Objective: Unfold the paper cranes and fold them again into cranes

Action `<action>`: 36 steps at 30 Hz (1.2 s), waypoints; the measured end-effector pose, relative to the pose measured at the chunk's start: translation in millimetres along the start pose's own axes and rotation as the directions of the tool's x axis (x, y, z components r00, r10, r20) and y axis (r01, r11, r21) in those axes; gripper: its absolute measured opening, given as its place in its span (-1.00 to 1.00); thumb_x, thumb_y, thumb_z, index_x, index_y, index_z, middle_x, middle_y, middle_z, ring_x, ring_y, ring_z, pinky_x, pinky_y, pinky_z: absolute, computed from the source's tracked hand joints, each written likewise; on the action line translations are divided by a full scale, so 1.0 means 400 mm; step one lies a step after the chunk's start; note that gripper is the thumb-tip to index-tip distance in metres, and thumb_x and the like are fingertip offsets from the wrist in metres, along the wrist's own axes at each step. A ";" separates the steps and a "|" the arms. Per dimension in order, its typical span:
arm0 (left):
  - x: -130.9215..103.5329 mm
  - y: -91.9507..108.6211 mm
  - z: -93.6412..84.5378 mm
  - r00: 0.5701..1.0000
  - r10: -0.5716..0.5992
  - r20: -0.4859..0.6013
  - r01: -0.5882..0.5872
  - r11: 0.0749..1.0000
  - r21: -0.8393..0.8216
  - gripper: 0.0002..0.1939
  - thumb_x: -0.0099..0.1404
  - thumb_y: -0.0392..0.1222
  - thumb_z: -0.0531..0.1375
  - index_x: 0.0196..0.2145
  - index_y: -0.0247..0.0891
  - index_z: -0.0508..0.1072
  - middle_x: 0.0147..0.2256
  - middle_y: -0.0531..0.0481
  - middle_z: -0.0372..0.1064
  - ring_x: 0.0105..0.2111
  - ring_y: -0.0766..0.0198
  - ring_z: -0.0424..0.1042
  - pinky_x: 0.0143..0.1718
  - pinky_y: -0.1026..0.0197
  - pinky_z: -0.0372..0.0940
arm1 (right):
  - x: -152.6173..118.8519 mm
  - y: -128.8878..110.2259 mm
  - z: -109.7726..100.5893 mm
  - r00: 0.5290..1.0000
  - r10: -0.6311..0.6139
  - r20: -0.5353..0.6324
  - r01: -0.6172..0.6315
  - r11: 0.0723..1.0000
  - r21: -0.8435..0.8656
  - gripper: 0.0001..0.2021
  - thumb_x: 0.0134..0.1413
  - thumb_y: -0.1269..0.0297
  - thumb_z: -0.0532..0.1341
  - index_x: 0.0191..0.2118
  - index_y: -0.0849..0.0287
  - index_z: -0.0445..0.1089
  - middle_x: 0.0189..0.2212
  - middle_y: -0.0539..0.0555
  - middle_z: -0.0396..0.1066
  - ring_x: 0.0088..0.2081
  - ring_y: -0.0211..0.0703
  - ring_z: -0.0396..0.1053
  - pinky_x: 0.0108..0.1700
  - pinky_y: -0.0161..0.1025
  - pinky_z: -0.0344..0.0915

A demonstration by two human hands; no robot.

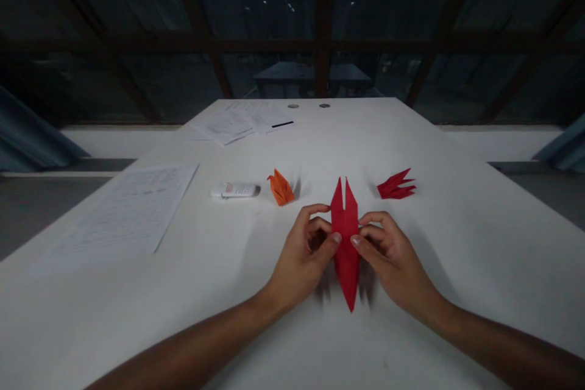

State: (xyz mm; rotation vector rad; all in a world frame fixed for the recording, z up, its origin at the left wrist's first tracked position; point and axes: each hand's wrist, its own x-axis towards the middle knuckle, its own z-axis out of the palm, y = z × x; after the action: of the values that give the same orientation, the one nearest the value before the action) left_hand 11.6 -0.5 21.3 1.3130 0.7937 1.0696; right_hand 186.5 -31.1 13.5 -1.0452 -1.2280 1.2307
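Head view, and we're right over the white tabletop (484,250), with one long red folded paper (345,222) in the middle of it all! Its long axis runs from the near side towards the far edge, tilted just slightly: two slim points aim at the far edge, one single point comes back our way. It lies directly between the fingers, so neither hand is nearer; we call that even. The left hand (301,256) pinches the left long side, thumb on top, and the right hand (395,259) grips the right side the same way, the two thumbs near each other but apart. Judging by the shadows, we'd say the paper is held up off the surface.

Now our count! Two hands, one paper in their grasp. Beyond them, one orange folded bird (280,187) towards the left edge and one smaller red folded piece (395,185) towards the right edge. One white tube (236,191) lies just left of the bird. Along the left edge, one batch of printed pages (123,213); near the far-left corner, overlapping sheets (233,122) we can't number, with one dark strip (282,124). And two round discs (293,106) by the far edge!
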 end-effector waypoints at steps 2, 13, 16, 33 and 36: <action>0.002 0.000 -0.002 1.000 -0.014 0.000 0.014 1.000 0.005 -0.62 0.41 -0.11 0.24 0.10 -0.15 0.23 -0.34 0.08 0.40 -0.37 0.35 0.36 -0.33 0.33 0.29 | 0.000 -0.003 -0.002 1.000 0.000 0.003 0.000 1.000 -0.016 -0.79 0.30 0.15 0.29 -0.12 0.04 0.24 -0.37 -0.06 0.46 -0.35 -0.22 0.35 -0.31 -0.31 0.24; 0.010 -0.007 -0.037 0.995 0.080 0.063 -0.092 0.974 0.207 -0.81 0.46 -0.15 0.15 -0.09 -0.25 0.51 -0.25 -0.03 0.47 -0.32 0.33 0.40 -0.30 0.31 0.32 | 0.006 0.004 -0.017 1.000 -0.001 -0.011 0.000 0.992 -0.124 -0.86 0.33 0.18 0.22 -0.08 0.07 0.44 -0.21 0.05 0.54 -0.21 -0.16 0.48 -0.20 -0.27 0.38; 0.011 -0.015 -0.056 0.985 0.091 0.148 -0.114 0.981 0.155 -0.77 0.43 -0.22 0.16 0.02 -0.22 0.47 -0.19 -0.06 0.48 -0.23 0.26 0.45 -0.18 0.23 0.35 | 0.006 0.005 -0.021 1.000 -0.021 0.009 0.022 0.992 -0.126 -0.82 0.34 0.20 0.20 -0.02 0.06 0.46 -0.10 0.08 0.54 -0.09 -0.13 0.51 -0.06 -0.23 0.42; 0.009 -0.018 -0.069 0.971 0.108 0.212 -0.127 0.988 0.083 -0.76 0.39 -0.16 0.26 -0.01 -0.23 0.48 -0.10 -0.13 0.50 -0.14 0.20 0.50 -0.06 0.15 0.37 | -0.008 -0.003 -0.048 0.987 -0.092 0.136 0.117 0.973 -0.196 -0.77 0.32 0.27 0.22 0.05 0.01 0.45 -0.03 0.09 0.55 -0.06 -0.11 0.54 -0.01 -0.19 0.46; 0.009 -0.016 -0.063 0.983 0.101 0.155 -0.120 0.985 0.122 -0.82 0.39 -0.15 0.26 -0.09 -0.26 0.52 -0.20 -0.07 0.51 -0.22 0.26 0.49 -0.16 0.23 0.36 | -0.009 0.000 -0.048 0.982 -0.110 0.154 0.139 0.971 -0.194 -0.76 0.31 0.25 0.25 0.06 0.04 0.45 -0.03 0.11 0.55 -0.09 -0.09 0.53 -0.01 -0.14 0.45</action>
State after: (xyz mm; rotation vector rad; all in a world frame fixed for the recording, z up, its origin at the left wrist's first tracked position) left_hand -9.6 12.1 12.1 1.5447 0.6946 1.0068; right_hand 205.8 -33.6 11.6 -1.0236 -1.5339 1.1137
